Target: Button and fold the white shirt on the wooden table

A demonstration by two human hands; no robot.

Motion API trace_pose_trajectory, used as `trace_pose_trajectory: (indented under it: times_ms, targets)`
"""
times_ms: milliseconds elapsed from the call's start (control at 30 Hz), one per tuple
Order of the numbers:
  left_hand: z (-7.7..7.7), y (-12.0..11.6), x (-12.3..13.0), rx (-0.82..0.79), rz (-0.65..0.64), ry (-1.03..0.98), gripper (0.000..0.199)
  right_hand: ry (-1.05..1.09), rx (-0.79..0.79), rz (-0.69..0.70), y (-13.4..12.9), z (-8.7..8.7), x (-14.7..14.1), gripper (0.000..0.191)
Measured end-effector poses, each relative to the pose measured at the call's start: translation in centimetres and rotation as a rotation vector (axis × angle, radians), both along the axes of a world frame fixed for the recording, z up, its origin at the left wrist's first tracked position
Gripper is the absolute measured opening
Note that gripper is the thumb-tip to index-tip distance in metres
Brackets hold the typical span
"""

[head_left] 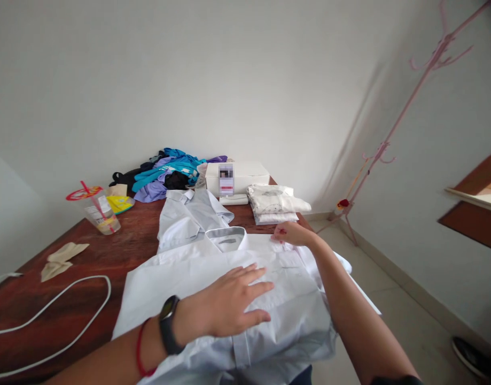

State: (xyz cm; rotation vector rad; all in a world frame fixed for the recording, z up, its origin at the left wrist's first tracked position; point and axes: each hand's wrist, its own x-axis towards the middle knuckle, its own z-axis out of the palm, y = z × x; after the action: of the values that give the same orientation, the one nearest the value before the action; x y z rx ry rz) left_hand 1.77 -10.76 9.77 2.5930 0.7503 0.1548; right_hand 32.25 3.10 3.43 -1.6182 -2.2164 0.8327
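A white collared shirt [161, 272] is spread over the front of the table, its collar [226, 239] toward the far side and its lower part hanging over the near edge. My left hand [233, 299] rests flat on the shirt's middle with the fingers spread. At the shirt's far right, near the shoulder, my right hand [292, 233] has its fingers curled down onto the cloth, pinching it; the fingertips are partly hidden. Beyond the collar lies a light grey shirt [203, 211], partly covered by the white one.
Folded white clothes [275, 200] are stacked at the back right, beside a white box [249, 174] with a phone [226, 180] before it. Heaped coloured clothes [173, 171], a plastic cup [96, 211] and a white cable [75, 345] occupy the left. A pink coat rack [409, 112] stands right.
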Motion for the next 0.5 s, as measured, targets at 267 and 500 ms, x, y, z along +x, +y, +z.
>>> trace_pose_trajectory:
  times_ms: [267, 500]
  targets:
    - [-8.3, 3.8, 5.4, 0.144, -0.091, -0.072, 0.078, -0.048, 0.19, -0.162, -0.4, 0.0, -3.1, 0.032]
    - [-8.2, 4.1, 4.6, 0.091, -0.129, -0.133, 0.076, 0.075, 0.141, -0.015, -1.2, -1.2, -6.5, 0.039]
